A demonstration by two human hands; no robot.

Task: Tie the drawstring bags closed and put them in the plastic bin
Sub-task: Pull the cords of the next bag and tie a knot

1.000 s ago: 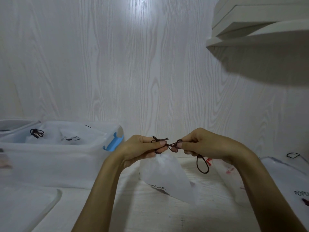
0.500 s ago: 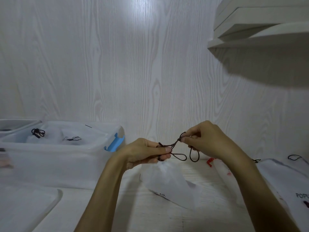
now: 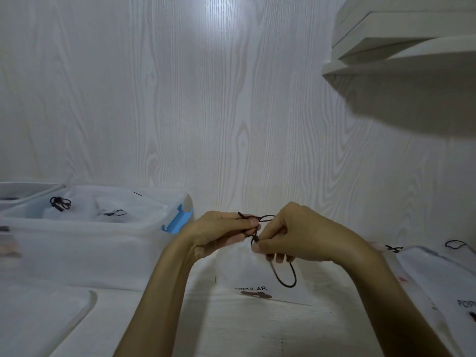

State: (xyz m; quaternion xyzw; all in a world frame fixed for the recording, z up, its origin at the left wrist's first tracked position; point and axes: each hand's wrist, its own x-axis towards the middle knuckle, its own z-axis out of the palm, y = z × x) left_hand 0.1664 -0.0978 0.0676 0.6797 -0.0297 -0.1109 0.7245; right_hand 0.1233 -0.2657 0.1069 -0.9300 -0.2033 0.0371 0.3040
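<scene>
A white drawstring bag (image 3: pixel 247 276) printed "POPULAR" hangs below my hands, its bottom on the white table. My left hand (image 3: pixel 219 231) pinches the bag's dark drawstring (image 3: pixel 266 218) at the gathered neck. My right hand (image 3: pixel 296 235) pinches the same cord just beside it, and one loop (image 3: pixel 284 276) dangles under its fingers. The clear plastic bin (image 3: pixel 85 243) with a blue latch (image 3: pixel 177 220) stands at the left and holds two tied white bags (image 3: pixel 77 207).
More white drawstring bags (image 3: pixel 443 274) lie flat on the table at the right. A clear lid (image 3: pixel 38 313) lies at the front left. A second container (image 3: pixel 25 190) stands behind the bin. White shelves (image 3: pixel 401 47) jut out at the upper right.
My right hand has dropped from above the knot to close beside my left hand. The cord loops have shifted, and one loop now hangs below my right fingers. The bag has turned its print forward.
</scene>
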